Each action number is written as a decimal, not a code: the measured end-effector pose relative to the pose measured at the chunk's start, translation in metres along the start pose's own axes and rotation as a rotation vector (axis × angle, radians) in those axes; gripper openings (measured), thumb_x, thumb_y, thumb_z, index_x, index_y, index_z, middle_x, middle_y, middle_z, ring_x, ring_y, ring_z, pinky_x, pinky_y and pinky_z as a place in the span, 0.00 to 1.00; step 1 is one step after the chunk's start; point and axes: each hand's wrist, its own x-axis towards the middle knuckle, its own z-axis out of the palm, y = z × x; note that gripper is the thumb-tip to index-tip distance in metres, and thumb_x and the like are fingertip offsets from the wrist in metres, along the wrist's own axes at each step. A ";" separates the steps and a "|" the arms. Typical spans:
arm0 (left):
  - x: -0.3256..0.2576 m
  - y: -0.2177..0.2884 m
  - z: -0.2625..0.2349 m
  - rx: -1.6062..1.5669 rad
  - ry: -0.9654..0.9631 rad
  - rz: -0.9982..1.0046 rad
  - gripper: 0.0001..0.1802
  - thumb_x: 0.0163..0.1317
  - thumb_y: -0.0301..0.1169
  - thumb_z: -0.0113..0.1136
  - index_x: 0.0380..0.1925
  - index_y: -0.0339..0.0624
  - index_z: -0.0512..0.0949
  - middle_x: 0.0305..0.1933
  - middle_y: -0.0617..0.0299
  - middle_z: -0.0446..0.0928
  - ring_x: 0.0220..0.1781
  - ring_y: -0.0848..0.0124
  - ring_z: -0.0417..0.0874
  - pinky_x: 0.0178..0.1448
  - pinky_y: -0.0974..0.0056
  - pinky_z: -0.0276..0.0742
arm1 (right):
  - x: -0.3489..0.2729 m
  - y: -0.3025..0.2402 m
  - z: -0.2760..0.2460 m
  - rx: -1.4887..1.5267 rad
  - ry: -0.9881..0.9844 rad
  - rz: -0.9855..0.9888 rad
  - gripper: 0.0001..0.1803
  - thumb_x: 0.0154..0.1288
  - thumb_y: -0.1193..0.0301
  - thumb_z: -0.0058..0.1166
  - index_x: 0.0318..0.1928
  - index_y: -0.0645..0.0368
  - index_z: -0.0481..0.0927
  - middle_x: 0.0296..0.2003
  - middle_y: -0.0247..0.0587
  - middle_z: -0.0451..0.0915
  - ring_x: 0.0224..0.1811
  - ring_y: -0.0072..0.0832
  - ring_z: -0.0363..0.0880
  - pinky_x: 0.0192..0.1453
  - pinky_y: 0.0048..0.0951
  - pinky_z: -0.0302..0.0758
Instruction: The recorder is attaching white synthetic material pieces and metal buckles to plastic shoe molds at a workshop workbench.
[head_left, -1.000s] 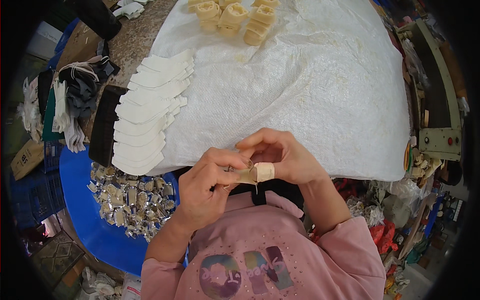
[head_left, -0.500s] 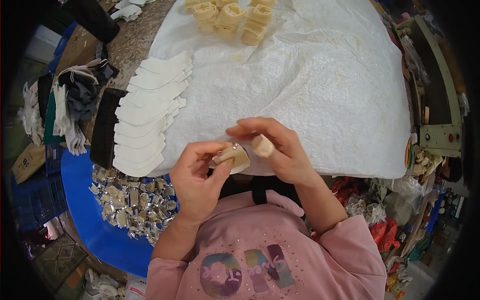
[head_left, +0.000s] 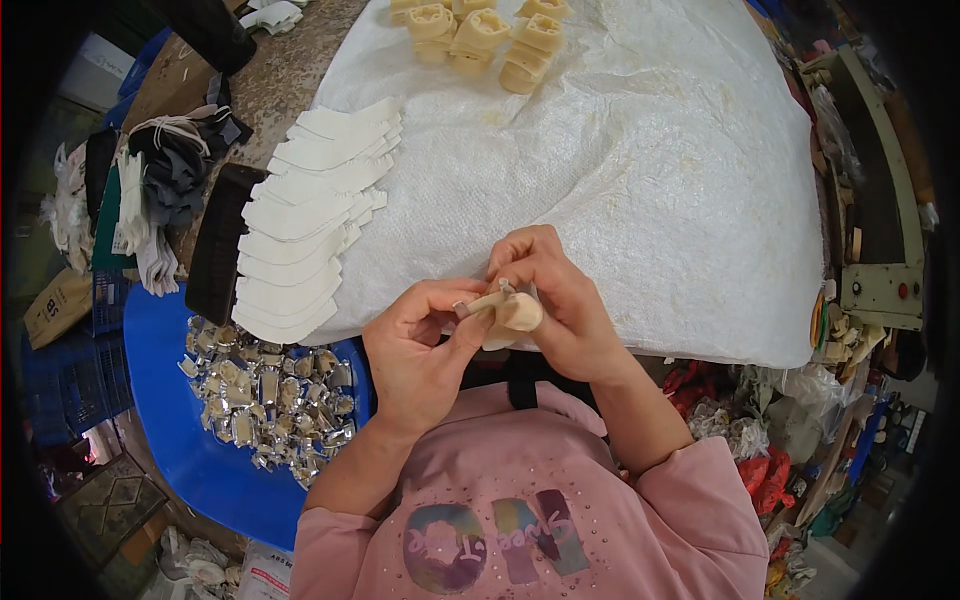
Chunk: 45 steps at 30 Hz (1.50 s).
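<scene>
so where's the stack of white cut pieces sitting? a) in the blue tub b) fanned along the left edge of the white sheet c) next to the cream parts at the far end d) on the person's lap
b: the white cut pieces lie overlapped along the left edge of the white sheet, above the blue tub of shiny metal bits.

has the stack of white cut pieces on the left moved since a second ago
No. The stack of white cut pieces lies in the same spot on the white woven sheet, beside the black tray.
</scene>
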 end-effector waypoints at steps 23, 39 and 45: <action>0.004 0.009 -0.017 0.244 -0.194 0.235 0.25 0.66 0.41 0.52 0.58 0.36 0.70 0.56 0.46 0.68 0.53 0.61 0.72 0.52 0.64 0.68 | 0.003 -0.007 -0.022 -0.104 -0.007 -0.171 0.25 0.50 0.75 0.65 0.51 0.58 0.74 0.41 0.38 0.81 0.42 0.32 0.78 0.47 0.31 0.74; -0.004 0.004 0.010 -0.191 -0.267 -0.019 0.32 0.70 0.47 0.35 0.65 0.34 0.50 0.55 0.54 0.64 0.52 0.71 0.70 0.53 0.67 0.68 | 0.002 -0.018 0.004 0.375 -0.075 0.215 0.12 0.66 0.68 0.48 0.47 0.57 0.75 0.46 0.41 0.73 0.45 0.25 0.72 0.44 0.28 0.74; -0.010 0.002 0.014 0.090 -0.227 0.081 0.34 0.72 0.46 0.34 0.64 0.26 0.48 0.56 0.48 0.64 0.50 0.70 0.71 0.50 0.69 0.70 | -0.007 -0.009 0.016 0.581 -0.132 0.358 0.08 0.67 0.67 0.49 0.40 0.59 0.73 0.36 0.36 0.73 0.22 0.15 0.72 0.15 0.15 0.69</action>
